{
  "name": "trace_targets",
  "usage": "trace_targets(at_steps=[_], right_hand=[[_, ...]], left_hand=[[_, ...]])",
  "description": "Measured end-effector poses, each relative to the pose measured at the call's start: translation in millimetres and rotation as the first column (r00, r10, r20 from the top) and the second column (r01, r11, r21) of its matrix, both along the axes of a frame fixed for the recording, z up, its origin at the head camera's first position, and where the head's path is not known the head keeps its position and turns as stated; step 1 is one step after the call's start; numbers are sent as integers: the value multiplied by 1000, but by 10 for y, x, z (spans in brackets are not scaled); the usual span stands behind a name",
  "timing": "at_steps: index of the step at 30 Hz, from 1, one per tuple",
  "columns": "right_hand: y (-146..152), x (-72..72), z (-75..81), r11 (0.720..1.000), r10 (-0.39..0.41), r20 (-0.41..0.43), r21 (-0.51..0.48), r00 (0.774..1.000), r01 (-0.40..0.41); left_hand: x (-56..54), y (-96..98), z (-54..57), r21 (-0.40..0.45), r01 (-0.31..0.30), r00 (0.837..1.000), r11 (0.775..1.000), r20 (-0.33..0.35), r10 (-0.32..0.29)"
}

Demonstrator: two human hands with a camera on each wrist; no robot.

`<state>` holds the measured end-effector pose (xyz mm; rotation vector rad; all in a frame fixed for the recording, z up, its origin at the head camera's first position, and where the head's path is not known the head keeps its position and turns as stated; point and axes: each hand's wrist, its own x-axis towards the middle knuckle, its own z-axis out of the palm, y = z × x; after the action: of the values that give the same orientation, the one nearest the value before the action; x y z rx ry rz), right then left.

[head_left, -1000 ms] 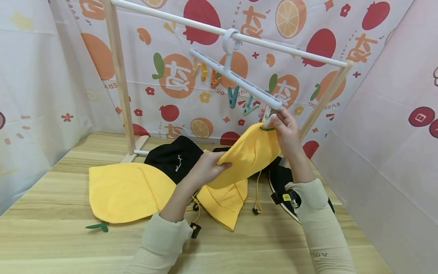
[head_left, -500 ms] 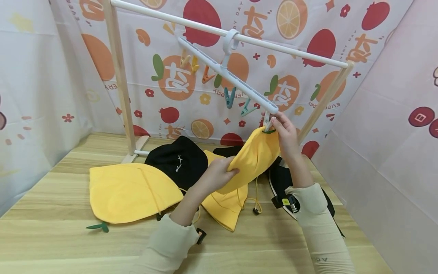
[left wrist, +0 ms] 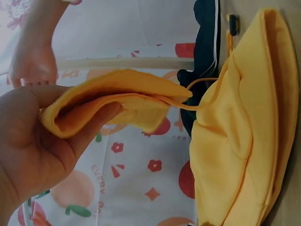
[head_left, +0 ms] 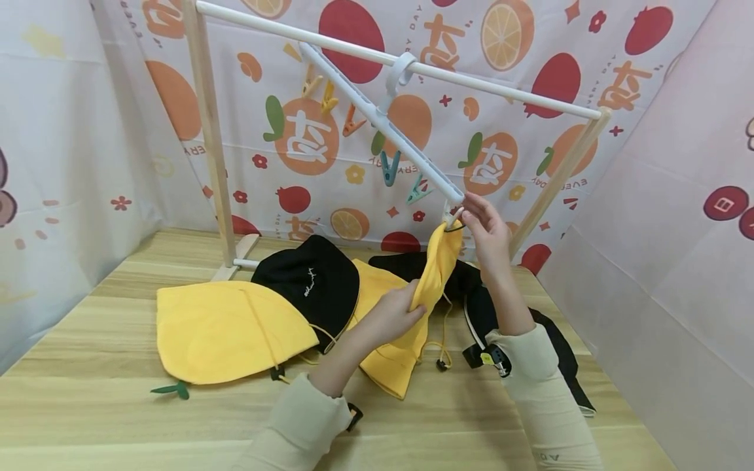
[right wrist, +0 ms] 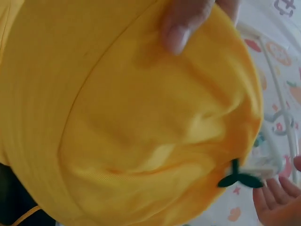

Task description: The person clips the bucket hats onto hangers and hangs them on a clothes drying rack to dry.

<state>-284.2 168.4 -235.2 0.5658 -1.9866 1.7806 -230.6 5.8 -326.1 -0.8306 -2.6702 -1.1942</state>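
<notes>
In the head view my left hand (head_left: 391, 314) pinches the brim of a yellow hat (head_left: 438, 261) between thumb and fingers. The left wrist view shows its folded brim (left wrist: 127, 87). The hat's crown hangs from a pale clip (head_left: 452, 214) at the low end of a white hanger (head_left: 377, 118). My right hand (head_left: 489, 232) is beside that clip, its fingers apart. In the right wrist view, a green sprout (right wrist: 240, 178) on the crown lies by the clip, with my right hand (right wrist: 277, 202) near it. Whether the fingertips touch the clip is hard to tell.
The hanger hooks over a rack's white rail (head_left: 501, 85) and carries several coloured clips (head_left: 389, 167). On the table (head_left: 88, 418) lie a yellow hat with a sprout (head_left: 230, 333), a black cap (head_left: 309, 281), another yellow hat (head_left: 389, 356) and more black headwear (head_left: 559, 347).
The hanger has swung, its near end coming lower and left. The left hand has shifted right with the brim, and the hat has turned edge-on. The right hand's fingers have spread from the clip.
</notes>
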Motion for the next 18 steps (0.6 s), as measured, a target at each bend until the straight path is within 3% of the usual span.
trace_targets(at_steps=[3,6,8,10,12,15,16,18], right_hand=[[-43,79,4,998,-59,-69,1,996,59],[-106,187,-1,988,-116,-204,79,972,134],[-162,251,-24,972,-104,-329,165,938,166],[-227,290,-67,936,-34,-463,295,886,190],[-306,314,-126,872,97,-545,450,833,194],[-417,310,-239,724,301,-552,663,778,190],[-448,311,-277,668,347,-524,720,777,187],[-490,317,-357,568,376,-461,800,804,193]], left_hand=[[13,47,-37,30,31,999,999,19,-31],[36,89,-73,67,77,997,995,19,-78],[50,110,-87,84,108,994,991,12,-109],[60,119,-102,102,144,989,984,4,-146],[65,117,-114,113,179,983,977,9,-181],[86,93,-114,96,224,972,970,49,-229],[91,78,-111,81,241,967,967,69,-247],[109,42,-86,45,276,952,960,125,-280]])
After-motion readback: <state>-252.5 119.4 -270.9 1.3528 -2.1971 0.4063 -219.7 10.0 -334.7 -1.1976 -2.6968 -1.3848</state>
